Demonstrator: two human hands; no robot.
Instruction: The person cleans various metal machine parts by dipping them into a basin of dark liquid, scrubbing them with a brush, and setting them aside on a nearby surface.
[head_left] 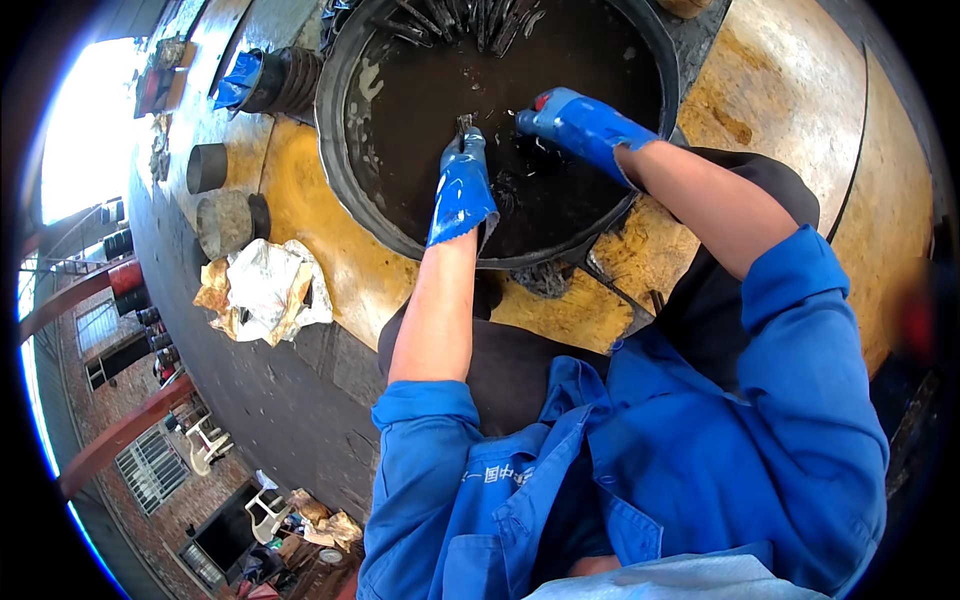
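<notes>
In front of me is a wide, round black basin (pixel 337 165) with murky brown liquid (pixel 430 90) in it. Both my hands wear wet blue gloves and are over the liquid. My left hand (pixel 463 185) is closed, with a small dark, glistening piece (pixel 465 122) sticking up at its fingertips. To its right, my right hand (pixel 575 122) is curled closed, and something small and red (pixel 542 101) shows at its thumb side; the rest is hidden. Dark, slender pieces (pixel 490 22) are bunched at the basin's far edge. Another dark clump (pixel 508 190) lies in the liquid between my hands.
Left of the basin lies a crumpled white cloth or bag (pixel 275 290). Beyond it stand a worn grey bucket (pixel 224 225), a dark cylinder (pixel 207 168) and a stack of dark round containers (pixel 290 80). Yellow-stained boards (pixel 790 90) surround the basin. White chairs (pixel 207 443) stand farther left.
</notes>
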